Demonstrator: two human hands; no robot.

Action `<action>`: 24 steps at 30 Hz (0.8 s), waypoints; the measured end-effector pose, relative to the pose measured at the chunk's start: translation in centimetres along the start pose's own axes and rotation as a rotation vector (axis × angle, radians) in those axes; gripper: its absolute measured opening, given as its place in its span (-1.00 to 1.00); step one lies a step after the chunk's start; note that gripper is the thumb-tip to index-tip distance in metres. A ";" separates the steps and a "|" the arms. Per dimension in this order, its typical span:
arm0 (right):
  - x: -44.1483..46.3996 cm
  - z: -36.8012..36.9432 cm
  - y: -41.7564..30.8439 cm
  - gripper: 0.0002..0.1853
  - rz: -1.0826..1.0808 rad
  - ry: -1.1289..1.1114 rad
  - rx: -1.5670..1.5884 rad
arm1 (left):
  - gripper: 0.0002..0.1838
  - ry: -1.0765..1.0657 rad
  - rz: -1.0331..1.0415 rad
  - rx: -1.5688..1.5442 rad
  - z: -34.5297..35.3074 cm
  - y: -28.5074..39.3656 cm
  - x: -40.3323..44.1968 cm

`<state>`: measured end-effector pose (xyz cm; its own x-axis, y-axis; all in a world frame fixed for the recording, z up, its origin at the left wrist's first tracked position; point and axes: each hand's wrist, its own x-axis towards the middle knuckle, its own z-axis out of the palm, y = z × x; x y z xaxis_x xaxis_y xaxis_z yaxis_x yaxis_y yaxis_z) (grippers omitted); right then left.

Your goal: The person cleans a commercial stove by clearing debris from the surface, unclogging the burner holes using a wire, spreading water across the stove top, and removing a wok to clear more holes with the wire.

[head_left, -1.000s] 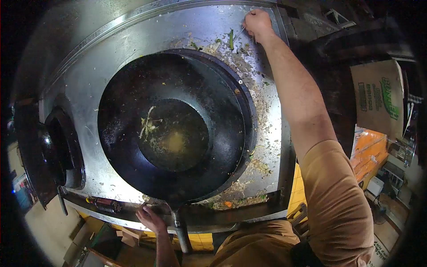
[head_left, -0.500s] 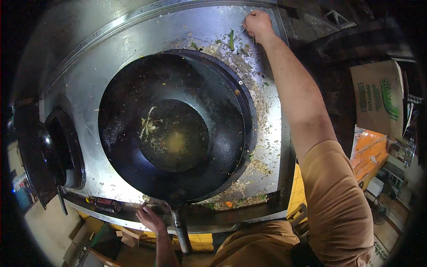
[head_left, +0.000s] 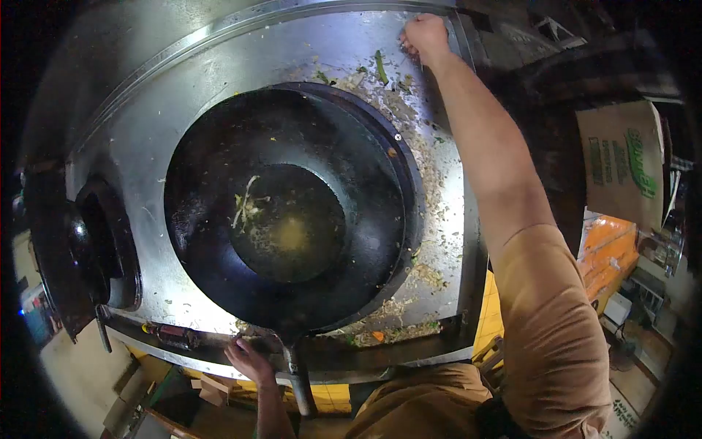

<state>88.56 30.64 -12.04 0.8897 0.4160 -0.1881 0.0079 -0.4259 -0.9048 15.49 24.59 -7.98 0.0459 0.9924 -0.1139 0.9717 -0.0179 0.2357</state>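
A large black wok sits on the steel stove top, with some cloudy liquid and pale shreds of food in its bottom. Its handle points toward me. Left of that handle, my left hand is at the stove's front edge, fingers curled; whatever they hold is hidden. My right arm reaches to the far right corner, where my right hand is closed low over the steel. I cannot make out anything inside it. A green vegetable piece and scattered food scraps lie nearby.
A second dark wok stands at the left. Near the front edge lies a dark bottle-like object. Scraps fill part of the front channel. A cardboard box is at the right, above an orange surface.
My right hand has shifted very slightly at the far corner, and thin pale strands beside it no longer show. The view has moved a little; my left hand stays at the front edge.
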 end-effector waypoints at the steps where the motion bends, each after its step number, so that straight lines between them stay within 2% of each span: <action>1: 0.9 0.0 0.5 -0.86 -0.032 -0.012 0.030 | -0.61 0.002 0.000 0.001 0.0 0.0 0.0; 4: 3.2 0.2 1.9 -0.85 -0.027 0.040 -0.102 | -0.61 0.006 0.013 -0.013 -0.1 0.2 -0.2; 7: 2.0 0.3 1.4 -0.85 -0.057 0.081 0.042 | -0.60 -0.004 -0.008 -0.006 -0.2 0.7 0.0; 11: 2.5 0.2 1.6 -0.85 -0.067 0.023 -0.054 | -0.59 0.008 0.005 -0.018 0.0 0.2 0.0; 17: 2.2 0.2 1.5 -0.86 -0.079 0.082 -0.042 | -0.55 0.029 0.008 -0.001 -0.1 0.9 -0.1; 19: 2.6 0.0 1.7 -0.82 -0.042 0.014 -0.096 | -0.54 0.032 0.020 0.006 0.0 0.9 -0.1; 22: 4.3 0.7 3.6 -0.81 -0.109 0.032 -0.082 | -0.52 0.011 0.006 0.001 0.2 0.1 -0.1; 24: 2.6 0.7 2.0 -0.80 -0.092 0.056 -0.021 | -0.52 0.001 0.035 0.046 0.2 -0.3 0.0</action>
<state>90.62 31.40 -14.60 0.9091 0.4085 -0.0819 0.0999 -0.4044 -0.9091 15.25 24.55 -8.28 0.0801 0.9912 -0.1050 0.9791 -0.0585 0.1947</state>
